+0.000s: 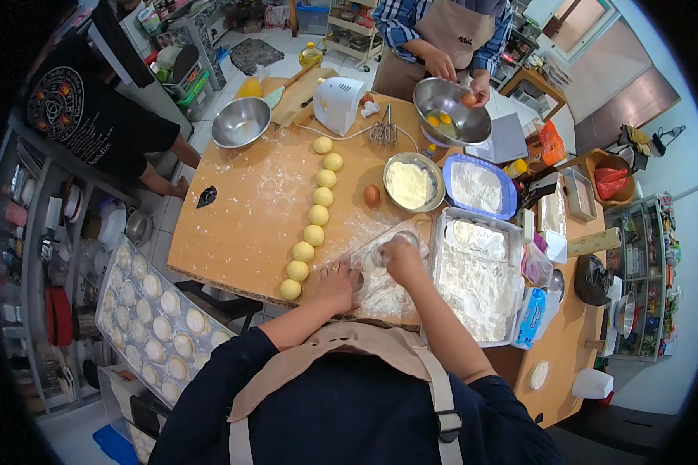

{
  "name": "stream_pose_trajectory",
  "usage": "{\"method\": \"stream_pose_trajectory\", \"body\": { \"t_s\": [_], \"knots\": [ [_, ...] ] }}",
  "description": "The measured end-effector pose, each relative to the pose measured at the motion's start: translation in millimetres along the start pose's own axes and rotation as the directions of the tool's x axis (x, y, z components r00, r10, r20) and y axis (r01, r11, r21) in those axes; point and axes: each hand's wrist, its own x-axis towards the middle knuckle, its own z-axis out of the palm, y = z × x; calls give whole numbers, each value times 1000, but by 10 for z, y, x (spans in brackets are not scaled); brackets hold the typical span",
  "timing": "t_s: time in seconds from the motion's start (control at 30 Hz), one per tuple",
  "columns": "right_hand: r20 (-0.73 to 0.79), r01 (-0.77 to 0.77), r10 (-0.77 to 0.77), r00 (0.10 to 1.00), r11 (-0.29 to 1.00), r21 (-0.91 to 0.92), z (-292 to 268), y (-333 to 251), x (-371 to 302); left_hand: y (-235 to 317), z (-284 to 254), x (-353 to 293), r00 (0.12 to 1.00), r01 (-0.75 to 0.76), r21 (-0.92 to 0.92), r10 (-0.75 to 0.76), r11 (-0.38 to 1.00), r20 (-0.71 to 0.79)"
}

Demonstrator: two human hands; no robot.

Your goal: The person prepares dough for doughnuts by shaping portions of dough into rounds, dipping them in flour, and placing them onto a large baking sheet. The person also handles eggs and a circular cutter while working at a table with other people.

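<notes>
and there's the right hand (402, 260), fingers closed around a clear round thing (378, 255), too blurred to name, over the floury patch (388, 301)! the left hand (336, 289) rests on the table (240, 225), its grip impossible to tell, just beside the nearest dough balls (290, 290), lined up in one long row! across from them, a co-worker (451, 31) holds an egg (469, 101) at a metal bowl (436, 94).

The right hand (402, 262) partly hides a clear object (379, 256); the top edge crops the aproned co-worker (455, 32).
</notes>
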Motion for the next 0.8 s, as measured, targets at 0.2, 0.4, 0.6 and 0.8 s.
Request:
{"method": "stream_pose_trajectory", "body": {
  "t_s": [0.2,0.4,0.6,0.8],
  "knots": [
    [10,7,-7,1000,996,-91,8,64,-51,10,54,12,999,-14,33,15,999,-49],
    [117,12,0,993,995,-102,77,-165,-40,1,-3,-13,999,31,-16,-31,999,22],
    [138,49,-28,990,988,-149,195,-108,-39,-2,51,16,1000,16,-2,-16,1000,-4],
    [73,73,-63,995,988,-139,287,-65,-61,8,0,-19,1000,13,-9,-13,1000,-3]
  ]
}}
